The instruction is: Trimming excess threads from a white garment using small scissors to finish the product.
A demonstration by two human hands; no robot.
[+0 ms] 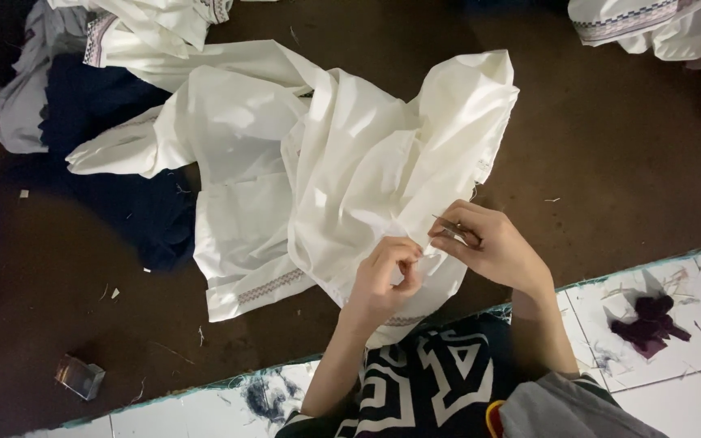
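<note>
— White garment (350, 162) lies spread on the dark brown floor, hem at its near edge. Grip?
— Left hand (383, 280) pinches the hem; right hand (488, 247) holds a small metal tool (448, 229). Keep the cloth taut, I'd say.

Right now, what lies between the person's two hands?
In the head view, only a pinched fold of the white garment spans the gap between the left hand and the right hand, which holds small metal snips.

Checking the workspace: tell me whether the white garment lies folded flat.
No: the white garment lies crumpled, pinched by left hand and right hand.
</note>
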